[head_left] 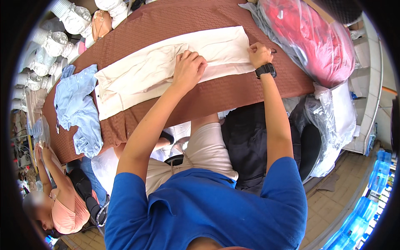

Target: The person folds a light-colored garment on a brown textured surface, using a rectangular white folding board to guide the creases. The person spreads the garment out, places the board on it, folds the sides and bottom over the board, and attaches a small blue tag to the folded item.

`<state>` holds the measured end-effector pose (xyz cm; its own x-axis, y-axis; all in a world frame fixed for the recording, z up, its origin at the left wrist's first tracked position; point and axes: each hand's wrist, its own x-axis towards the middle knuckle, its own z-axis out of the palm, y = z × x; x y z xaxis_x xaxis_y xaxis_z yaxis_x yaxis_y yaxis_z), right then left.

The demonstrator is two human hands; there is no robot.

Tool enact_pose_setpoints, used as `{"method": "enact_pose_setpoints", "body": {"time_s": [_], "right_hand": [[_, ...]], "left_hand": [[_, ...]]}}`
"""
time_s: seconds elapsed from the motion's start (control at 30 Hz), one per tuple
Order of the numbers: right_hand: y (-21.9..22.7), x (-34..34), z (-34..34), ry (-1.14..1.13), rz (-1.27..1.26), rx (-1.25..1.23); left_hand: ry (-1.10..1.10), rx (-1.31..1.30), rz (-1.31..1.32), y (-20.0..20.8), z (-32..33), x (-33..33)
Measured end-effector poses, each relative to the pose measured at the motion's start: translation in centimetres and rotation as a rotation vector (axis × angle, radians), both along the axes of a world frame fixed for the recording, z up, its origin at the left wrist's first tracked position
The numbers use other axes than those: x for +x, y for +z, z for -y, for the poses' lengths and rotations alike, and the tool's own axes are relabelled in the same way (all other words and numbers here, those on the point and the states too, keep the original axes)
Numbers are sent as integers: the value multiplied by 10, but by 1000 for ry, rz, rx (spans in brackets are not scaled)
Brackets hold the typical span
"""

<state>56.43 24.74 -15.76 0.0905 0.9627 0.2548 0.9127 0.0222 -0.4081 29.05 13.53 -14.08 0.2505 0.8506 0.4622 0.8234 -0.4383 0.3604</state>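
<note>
A long cream garment, apparently trousers folded lengthwise, lies across the brown tablecloth. My left hand rests on the middle of it, fingers curled in and pinching the cloth near the upper layer's edge. At the garment's narrow right end is my right hand, its fingers closed beside the hem, with a black watch on the wrist. A small dark loop shows past its knuckles; what the fingers hold is mostly hidden. Left of the trousers lies a crumpled light blue shirt.
Clear plastic wraps a red bundle at the far right of the table. White sewing machines and a tan bag line the left. At lower left, a co-worker in pink raises both arms. Blue water bottles stand at right.
</note>
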Motion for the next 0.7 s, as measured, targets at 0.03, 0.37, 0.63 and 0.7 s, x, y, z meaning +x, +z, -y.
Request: {"method": "enact_pose_setpoints", "body": {"time_s": [0.03,0.37,0.63,0.7], "right_hand": [[-9,-2,0,-22,13,68],[-1,-20,-14,78,-67,-274],[-3,-25,-23,123,-287,-123],[6,-28,-24,241,-332,2]], "left_hand": [[-5,-5,-12,-3,1,2],[57,-86,-280,-29,-14,36],[106,-46,-263,-51,-26,36],[57,-156,0,-43,-33,32]]}}
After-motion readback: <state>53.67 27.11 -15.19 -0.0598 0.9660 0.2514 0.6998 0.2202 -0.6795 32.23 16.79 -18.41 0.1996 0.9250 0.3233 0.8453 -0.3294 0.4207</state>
